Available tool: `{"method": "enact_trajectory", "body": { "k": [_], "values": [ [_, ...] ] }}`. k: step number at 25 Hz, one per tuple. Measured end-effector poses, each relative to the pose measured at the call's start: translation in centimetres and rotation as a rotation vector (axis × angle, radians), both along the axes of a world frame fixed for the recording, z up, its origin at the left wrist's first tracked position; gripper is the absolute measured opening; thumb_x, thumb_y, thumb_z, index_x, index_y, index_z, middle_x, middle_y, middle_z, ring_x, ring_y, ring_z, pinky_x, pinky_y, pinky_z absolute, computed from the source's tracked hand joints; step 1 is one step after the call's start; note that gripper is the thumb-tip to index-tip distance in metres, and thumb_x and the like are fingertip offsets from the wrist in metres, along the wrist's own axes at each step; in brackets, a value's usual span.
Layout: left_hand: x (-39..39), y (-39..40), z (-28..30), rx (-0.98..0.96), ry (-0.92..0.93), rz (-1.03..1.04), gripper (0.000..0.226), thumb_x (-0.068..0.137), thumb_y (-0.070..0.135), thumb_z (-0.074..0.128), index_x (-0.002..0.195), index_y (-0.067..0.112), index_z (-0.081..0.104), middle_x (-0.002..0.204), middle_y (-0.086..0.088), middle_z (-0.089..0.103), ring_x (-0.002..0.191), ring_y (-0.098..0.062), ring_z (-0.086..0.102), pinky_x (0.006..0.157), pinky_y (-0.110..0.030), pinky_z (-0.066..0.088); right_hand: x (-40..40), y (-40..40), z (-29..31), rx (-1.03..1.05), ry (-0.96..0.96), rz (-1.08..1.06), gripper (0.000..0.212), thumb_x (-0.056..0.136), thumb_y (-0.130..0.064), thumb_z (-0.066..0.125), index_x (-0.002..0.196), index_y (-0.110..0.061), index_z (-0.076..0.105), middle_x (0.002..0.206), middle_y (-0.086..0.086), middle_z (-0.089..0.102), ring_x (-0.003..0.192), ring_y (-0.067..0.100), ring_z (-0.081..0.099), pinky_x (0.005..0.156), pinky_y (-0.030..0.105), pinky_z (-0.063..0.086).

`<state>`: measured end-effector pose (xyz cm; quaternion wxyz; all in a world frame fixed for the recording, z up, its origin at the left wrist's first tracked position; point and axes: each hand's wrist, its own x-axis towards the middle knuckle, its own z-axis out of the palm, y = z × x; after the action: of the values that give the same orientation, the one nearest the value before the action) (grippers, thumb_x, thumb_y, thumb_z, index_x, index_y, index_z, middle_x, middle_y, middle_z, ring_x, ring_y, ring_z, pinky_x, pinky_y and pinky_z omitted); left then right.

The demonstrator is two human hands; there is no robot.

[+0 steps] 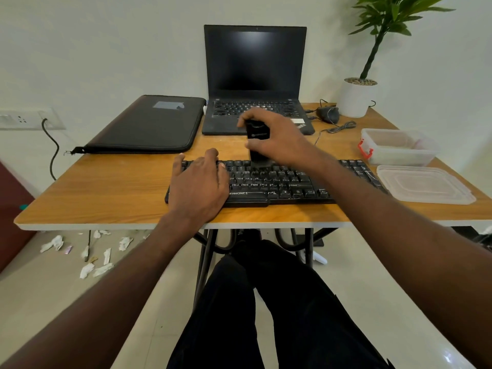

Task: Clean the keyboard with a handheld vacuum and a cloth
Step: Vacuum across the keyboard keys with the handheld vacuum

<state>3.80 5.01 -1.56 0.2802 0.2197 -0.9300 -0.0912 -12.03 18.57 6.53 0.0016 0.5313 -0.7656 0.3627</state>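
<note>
A black keyboard (282,183) lies across the front of the wooden table (111,187). My left hand (198,183) rests flat on the keyboard's left end, fingers spread over the keys. My right hand (277,135) grips a small black handheld vacuum (257,145) held upright, its lower end touching the top rows of keys near the keyboard's middle. No cloth is visible.
An open black laptop (255,75) stands behind the keyboard, a black sleeve (149,123) to its left. A clear plastic box (399,146) and its lid (423,183) lie at the right. A potted plant (358,97), an adapter and cable sit at the back right. Paper scraps litter the floor at the left.
</note>
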Motion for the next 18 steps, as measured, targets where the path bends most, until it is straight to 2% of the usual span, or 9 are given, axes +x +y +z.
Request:
{"method": "enact_trajectory", "body": {
  "k": [2, 4, 5, 7, 11, 15, 18],
  "values": [
    [0.0, -0.1, 0.0, -0.007, 0.000, 0.000, 0.034, 0.110, 0.037, 0.028, 0.129, 0.019, 0.050, 0.107, -0.002, 0.074, 0.107, -0.021, 0.069, 0.128, -0.053, 0.014, 0.5, -0.4, -0.8, -0.066, -0.116, 0.066, 0.033, 0.096, -0.023, 0.069, 0.125, -0.034, 0.057, 0.126, -0.007, 0.053, 0.107, 0.014, 0.061, 0.072, 0.025, 0.060],
    [0.0, -0.2, 0.0, -0.009, -0.004, 0.001, 0.033, 0.110, 0.037, 0.028, 0.129, 0.020, 0.050, 0.105, -0.001, 0.074, 0.106, -0.021, 0.069, 0.128, -0.053, 0.014, -0.5, 0.0, -0.4, 0.001, -0.141, -0.051, 0.030, 0.095, -0.025, 0.068, 0.121, -0.034, 0.057, 0.123, -0.004, 0.053, 0.106, 0.018, 0.061, 0.071, 0.031, 0.061],
    [-0.1, -0.1, 0.0, -0.011, 0.001, 0.003, 0.033, 0.110, 0.037, 0.028, 0.128, 0.020, 0.050, 0.103, 0.000, 0.074, 0.104, -0.020, 0.069, 0.128, -0.053, 0.014, -1.2, 0.2, 0.1, 0.068, -0.079, -0.146, 0.028, 0.093, -0.028, 0.069, 0.117, -0.035, 0.059, 0.119, -0.004, 0.056, 0.105, 0.018, 0.060, 0.076, 0.035, 0.061],
    [0.0, -0.1, 0.0, -0.013, 0.005, 0.002, 0.032, 0.110, 0.036, 0.028, 0.127, 0.020, 0.050, 0.100, 0.001, 0.073, 0.102, -0.020, 0.069, 0.129, -0.053, 0.014, -1.8, 0.1, 0.8, 0.131, 0.072, -0.279, 0.026, 0.089, -0.031, 0.069, 0.113, -0.037, 0.061, 0.112, -0.008, 0.059, 0.105, 0.018, 0.060, 0.080, 0.036, 0.056],
    [0.0, 0.0, 0.0, -0.008, 0.012, 0.004, 0.031, 0.110, 0.036, 0.030, 0.127, 0.020, 0.051, 0.100, 0.001, 0.073, 0.102, -0.019, 0.069, 0.129, -0.052, 0.014, -0.5, 0.0, -0.1, 0.023, -0.050, -0.019, 0.031, 0.091, -0.020, 0.070, 0.116, -0.036, 0.060, 0.121, -0.008, 0.057, 0.106, 0.014, 0.058, 0.078, 0.030, 0.056],
    [0.0, -0.1, 0.0, -0.006, 0.013, 0.001, 0.031, 0.110, 0.036, 0.030, 0.127, 0.021, 0.051, 0.101, 0.000, 0.073, 0.103, -0.020, 0.069, 0.129, -0.052, 0.013, -1.0, 0.7, 1.1, 0.091, 0.156, -0.182, 0.030, 0.086, -0.020, 0.071, 0.111, -0.035, 0.063, 0.110, -0.014, 0.059, 0.104, 0.012, 0.058, 0.084, 0.035, 0.057],
    [0.1, 0.0, 0.1, -0.005, 0.015, -0.005, 0.032, 0.110, 0.036, 0.030, 0.128, 0.020, 0.051, 0.100, -0.001, 0.073, 0.102, -0.020, 0.069, 0.129, -0.052, 0.013, -0.3, 1.7, 0.8, 0.023, -0.083, 0.025, 0.030, 0.088, -0.015, 0.071, 0.110, -0.033, 0.062, 0.110, -0.018, 0.057, 0.102, 0.010, 0.059, 0.077, 0.027, 0.058]
  ]
}}
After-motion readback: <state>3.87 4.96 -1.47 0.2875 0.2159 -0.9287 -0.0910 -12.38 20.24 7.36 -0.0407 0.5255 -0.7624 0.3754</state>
